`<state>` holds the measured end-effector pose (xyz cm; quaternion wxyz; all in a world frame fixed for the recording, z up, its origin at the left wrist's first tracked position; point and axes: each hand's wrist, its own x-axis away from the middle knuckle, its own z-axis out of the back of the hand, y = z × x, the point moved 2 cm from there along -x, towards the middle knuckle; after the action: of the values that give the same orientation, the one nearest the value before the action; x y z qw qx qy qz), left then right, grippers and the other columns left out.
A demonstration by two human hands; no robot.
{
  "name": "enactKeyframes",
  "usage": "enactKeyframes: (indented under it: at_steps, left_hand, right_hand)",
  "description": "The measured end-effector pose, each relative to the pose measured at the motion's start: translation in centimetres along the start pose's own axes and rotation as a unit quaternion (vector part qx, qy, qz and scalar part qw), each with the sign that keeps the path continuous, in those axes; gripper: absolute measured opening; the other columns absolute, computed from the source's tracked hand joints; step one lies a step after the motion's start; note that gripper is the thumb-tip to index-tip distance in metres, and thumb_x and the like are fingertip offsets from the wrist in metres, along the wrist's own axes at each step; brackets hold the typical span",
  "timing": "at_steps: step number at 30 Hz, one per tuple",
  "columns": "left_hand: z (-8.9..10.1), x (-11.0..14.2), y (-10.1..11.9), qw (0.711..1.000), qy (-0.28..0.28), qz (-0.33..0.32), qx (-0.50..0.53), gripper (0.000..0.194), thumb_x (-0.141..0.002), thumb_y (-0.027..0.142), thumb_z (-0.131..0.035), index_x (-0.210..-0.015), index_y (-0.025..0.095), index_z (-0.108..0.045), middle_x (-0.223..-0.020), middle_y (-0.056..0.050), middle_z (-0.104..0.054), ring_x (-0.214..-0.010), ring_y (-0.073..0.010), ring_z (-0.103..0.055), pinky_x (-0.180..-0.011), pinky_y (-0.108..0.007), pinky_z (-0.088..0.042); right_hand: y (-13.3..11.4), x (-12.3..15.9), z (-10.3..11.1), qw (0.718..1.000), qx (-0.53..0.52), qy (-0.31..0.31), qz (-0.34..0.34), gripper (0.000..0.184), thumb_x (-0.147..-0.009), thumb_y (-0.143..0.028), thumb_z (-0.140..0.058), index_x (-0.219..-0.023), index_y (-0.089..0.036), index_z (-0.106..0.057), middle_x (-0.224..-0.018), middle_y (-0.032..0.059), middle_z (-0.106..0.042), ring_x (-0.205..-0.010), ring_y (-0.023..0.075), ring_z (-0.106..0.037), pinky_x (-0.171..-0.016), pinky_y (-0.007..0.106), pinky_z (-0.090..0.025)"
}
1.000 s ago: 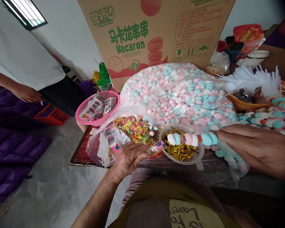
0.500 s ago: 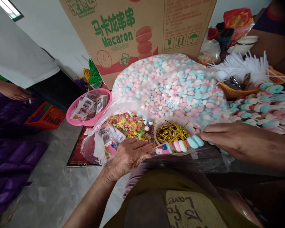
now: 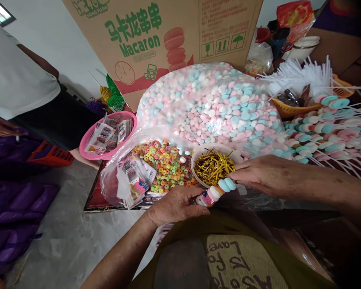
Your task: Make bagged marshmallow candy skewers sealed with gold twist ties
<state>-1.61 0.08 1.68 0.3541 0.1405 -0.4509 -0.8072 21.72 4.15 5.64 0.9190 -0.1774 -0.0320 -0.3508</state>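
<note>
My left hand (image 3: 179,204) is closed around the lower part of a candy skewer (image 3: 215,194) in a printed clear bag. Pink, white and blue marshmallow discs show beyond my thumb and fingers, and the skewer slants up to the right. My right hand (image 3: 255,174) has its fingers together at the right rim of a round plastic bowl (image 3: 195,176). Gold twist ties (image 3: 213,164) fill the bowl, and my right fingertips touch its contents or lie just above them. What they pinch, if anything, I cannot make out.
A large clear bag of marshmallow discs (image 3: 210,108) lies behind the bowl. Ring candies (image 3: 171,166) and printed bags (image 3: 134,176) lie left of it. Finished skewers (image 3: 315,132) are piled right, near a basket of white sticks (image 3: 307,80). Another person (image 3: 27,76) stands left of a pink basket (image 3: 92,154).
My left hand has lowered the skewer toward me, tilting its tip upward. My right hand has moved left from beyond the skewer's tip to the twist-tie bowl. The view has shifted slightly.
</note>
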Motion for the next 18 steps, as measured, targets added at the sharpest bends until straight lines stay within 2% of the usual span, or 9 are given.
enactKeyframes:
  at_steps: [2, 4, 7, 10, 12, 15, 17, 18]
  left_hand:
    - [-0.1, 0.2, 0.5, 0.996, -0.008, 0.050, 0.073, 0.036, -0.087, 0.030, -0.057, -0.121, 0.017, -0.061, -0.089, -0.001, -0.072, -0.069, -0.0126, -0.064, -0.060, -0.019, -0.048]
    - [0.1, 0.4, 0.9, 0.997, 0.033, 0.044, 0.063, 0.036, -0.086, 0.025, -0.057, -0.122, 0.019, -0.060, -0.097, -0.002, -0.072, -0.079, -0.0150, -0.066, -0.067, -0.022, -0.051]
    - [0.3, 0.5, 1.2, 0.987, 0.124, -0.025, -0.097, 0.033, -0.083, 0.022, -0.060, -0.116, 0.020, -0.062, -0.104, -0.006, -0.072, -0.087, -0.0185, -0.066, -0.078, -0.030, -0.050]
    - [-0.1, 0.4, 1.3, 0.939, 0.185, -0.085, -0.277, 0.027, -0.084, 0.023, -0.056, -0.109, 0.016, -0.063, -0.097, -0.010, -0.073, -0.081, -0.0220, -0.066, -0.078, -0.038, -0.049]
    - [-0.4, 0.2, 1.2, 0.915, 0.205, -0.104, -0.332, 0.025, -0.087, 0.025, -0.053, -0.107, 0.014, -0.061, -0.093, -0.011, -0.073, -0.079, -0.0231, -0.066, -0.076, -0.040, -0.050]
    - [-0.5, 0.0, 1.1, 0.909, 0.217, -0.114, -0.336, 0.028, -0.089, 0.032, -0.053, -0.108, 0.013, -0.060, -0.092, -0.011, -0.072, -0.080, -0.0232, -0.067, -0.075, -0.038, -0.052]
    - [-0.7, -0.2, 0.7, 0.919, 0.215, -0.109, -0.311, 0.034, -0.088, 0.037, -0.056, -0.110, 0.012, -0.059, -0.094, -0.012, -0.072, -0.082, -0.0230, -0.068, -0.073, -0.035, -0.053]
    - [-0.9, -0.3, 0.4, 0.926, 0.211, -0.103, -0.294, 0.038, -0.086, 0.040, -0.058, -0.111, 0.011, -0.059, -0.094, -0.012, -0.072, -0.082, -0.0229, -0.068, -0.072, -0.034, -0.054]
  right_hand:
    - [0.0, 0.2, 0.1, 0.998, 0.014, -0.065, -0.004, 0.021, -0.076, -0.002, -0.045, -0.069, -0.019, -0.055, -0.068, 0.0000, -0.060, -0.060, 0.0124, -0.049, -0.054, 0.026, -0.023]
    - [0.2, 0.6, 0.5, 0.995, -0.015, -0.085, -0.053, 0.022, -0.081, -0.007, -0.044, -0.068, -0.020, -0.056, -0.066, -0.0004, -0.058, -0.056, 0.0115, -0.046, -0.054, 0.026, -0.023]
    - [0.5, 1.2, 0.5, 0.989, -0.097, -0.094, -0.063, 0.026, -0.090, -0.019, -0.040, -0.069, -0.020, -0.055, -0.064, -0.0013, -0.055, -0.057, 0.0110, -0.046, -0.054, 0.025, -0.025]
    - [0.7, 1.3, 0.1, 0.980, -0.166, -0.100, -0.033, 0.029, -0.092, -0.025, -0.038, -0.067, -0.020, -0.050, -0.060, -0.0030, -0.051, -0.056, 0.0104, -0.044, -0.053, 0.023, -0.026]
    - [0.6, 1.1, -0.1, 0.977, -0.184, -0.100, -0.028, 0.029, -0.092, -0.024, -0.037, -0.066, -0.019, -0.050, -0.058, -0.0036, -0.048, -0.054, 0.0098, -0.042, -0.052, 0.022, -0.025]
    - [-0.1, 1.0, -0.5, 0.984, -0.153, -0.085, -0.032, 0.026, -0.089, -0.017, -0.040, -0.066, -0.019, -0.054, -0.059, -0.0026, -0.051, -0.054, 0.0095, -0.043, -0.052, 0.022, -0.023]
    - [-0.9, 0.9, -1.0, 0.991, -0.113, -0.074, -0.026, 0.021, -0.084, -0.011, -0.045, -0.068, -0.018, -0.058, -0.061, -0.0007, -0.057, -0.054, 0.0100, -0.045, -0.052, 0.024, -0.021]
    - [-1.2, 0.9, -1.3, 0.992, -0.110, -0.047, -0.029, 0.018, -0.080, -0.010, -0.049, -0.068, -0.018, -0.059, -0.061, 0.0000, -0.059, -0.054, 0.0103, -0.045, -0.052, 0.024, -0.020]
